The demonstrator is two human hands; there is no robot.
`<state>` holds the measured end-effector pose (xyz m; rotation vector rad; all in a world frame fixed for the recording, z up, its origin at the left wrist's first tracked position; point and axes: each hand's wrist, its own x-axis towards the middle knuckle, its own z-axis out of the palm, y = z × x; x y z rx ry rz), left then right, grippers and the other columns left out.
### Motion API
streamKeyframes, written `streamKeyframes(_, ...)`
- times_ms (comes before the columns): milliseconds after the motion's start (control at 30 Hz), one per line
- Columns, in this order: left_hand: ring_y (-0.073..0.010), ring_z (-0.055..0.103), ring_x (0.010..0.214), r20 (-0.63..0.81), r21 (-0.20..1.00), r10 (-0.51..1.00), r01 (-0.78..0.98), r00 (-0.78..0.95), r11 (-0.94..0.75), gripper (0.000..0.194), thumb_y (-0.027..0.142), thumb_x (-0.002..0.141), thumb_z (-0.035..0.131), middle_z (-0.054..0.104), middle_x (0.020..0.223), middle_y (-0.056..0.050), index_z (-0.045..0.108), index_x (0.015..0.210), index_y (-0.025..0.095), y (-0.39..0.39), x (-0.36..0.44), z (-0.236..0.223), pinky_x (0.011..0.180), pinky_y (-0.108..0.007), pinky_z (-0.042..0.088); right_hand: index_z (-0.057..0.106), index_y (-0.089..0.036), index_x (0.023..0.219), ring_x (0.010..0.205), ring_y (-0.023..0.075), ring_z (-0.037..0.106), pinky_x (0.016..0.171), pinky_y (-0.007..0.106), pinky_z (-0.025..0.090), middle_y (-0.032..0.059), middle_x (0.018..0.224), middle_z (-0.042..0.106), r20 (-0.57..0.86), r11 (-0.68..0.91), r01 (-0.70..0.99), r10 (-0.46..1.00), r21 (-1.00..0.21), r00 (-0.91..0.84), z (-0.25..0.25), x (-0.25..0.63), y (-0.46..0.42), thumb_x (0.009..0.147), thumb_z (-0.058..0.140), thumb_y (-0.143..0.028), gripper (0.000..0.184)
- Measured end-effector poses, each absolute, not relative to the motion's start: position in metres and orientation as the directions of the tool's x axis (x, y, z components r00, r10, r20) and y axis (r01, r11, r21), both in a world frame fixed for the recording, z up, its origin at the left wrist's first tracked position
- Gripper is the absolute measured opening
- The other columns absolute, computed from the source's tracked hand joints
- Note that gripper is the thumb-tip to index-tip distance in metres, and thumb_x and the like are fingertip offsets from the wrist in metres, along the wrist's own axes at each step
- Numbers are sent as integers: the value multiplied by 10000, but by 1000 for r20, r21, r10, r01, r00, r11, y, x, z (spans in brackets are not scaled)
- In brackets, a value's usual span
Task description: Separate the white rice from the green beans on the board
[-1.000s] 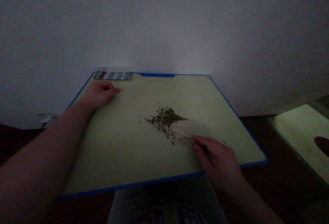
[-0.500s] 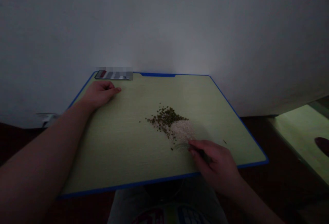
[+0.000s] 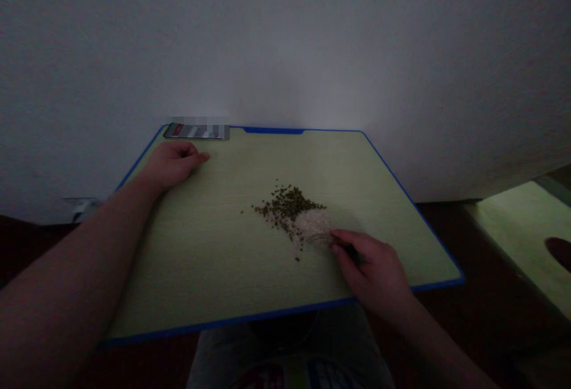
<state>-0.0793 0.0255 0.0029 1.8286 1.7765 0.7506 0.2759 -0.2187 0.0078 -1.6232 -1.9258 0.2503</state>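
Observation:
A pile of pale small grains like rice (image 3: pixel 314 221) lies near the middle of the board, up against a scatter of dark green beans (image 3: pixel 288 203) that partly mix into it. My right hand (image 3: pixel 372 267) is closed in a pinch on a fork (image 3: pixel 320 238), whose curved tines rest at the near side of the pale pile; most of its handle is hidden in my hand. Farther left, my left hand (image 3: pixel 173 163) rests on the board, fingers curled in and thumb sticking out, with nothing visible in it.
Beneath everything is a light folding table (image 3: pixel 200 270) with a blue rim, set against a pale wall. A phone-like device (image 3: pixel 194 131), partly pixelated, lies at its far left corner. A wall socket (image 3: pixel 82 207) is at left. Another light surface (image 3: pixel 521 228) stands at right.
My right hand drew the fork toward me and then moved it back up to the pale pile's near edge. One or two beans shifted nearer. My left hand stayed put.

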Motion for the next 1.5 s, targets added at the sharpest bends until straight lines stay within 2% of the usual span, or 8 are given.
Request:
streamKeyframes(167,-97,384,491,53,669,999,743,-11,-27,363,536,705,646,440,501,58,544,616,198,25,-77,6,501,-260,305,726,-197,1054,818,195,758,753,321,620,62,945,795,301,315,780,938,-541,-171,9,276,-220,930,531,-214,232)
streamKeyframes(333,-96,378,491,52,678,999,734,-4,-33,377,547,697,652,441,506,56,540,614,196,28,-78,4,492,-255,292,720,-211,1044,771,186,753,707,299,619,57,900,791,329,339,763,928,-550,-175,15,273,-229,926,532,-194,222)
streamKeyframes(500,-99,385,488,45,666,999,745,-15,-18,371,548,691,656,451,505,56,552,629,198,28,-78,3,493,-258,301,720,-193,1048,773,180,752,733,292,626,62,889,787,339,393,734,912,-553,-233,14,256,-237,934,506,-167,244)
streamKeyframes(900,-101,389,490,54,661,999,749,0,-36,372,552,700,641,451,505,53,550,615,202,27,-78,5,498,-264,305,734,-154,1050,781,213,768,737,321,639,95,932,798,363,246,875,927,-416,-88,15,280,-234,935,512,-228,261)
streamKeyframes(1067,-106,400,491,45,654,999,756,17,-42,374,554,717,626,460,502,50,540,613,205,29,-81,2,502,-267,310,733,-169,1050,822,206,769,749,307,632,88,965,798,371,283,859,921,-426,-120,15,275,-229,936,507,-221,257)
streamKeyframes(1233,-104,388,500,66,666,998,744,3,-47,375,557,702,643,445,510,53,545,621,204,27,-79,2,506,-264,307,730,-181,1043,799,216,765,712,326,632,89,949,798,380,246,874,922,-419,-78,12,277,-226,931,513,-234,250)
streamKeyframes(1500,-96,373,486,50,682,999,730,8,-40,373,544,698,644,438,504,54,521,609,203,26,-78,3,493,-259,292,724,-186,1074,809,196,763,739,307,626,69,958,798,341,298,817,931,-494,-133,13,277,-229,933,530,-215,242)
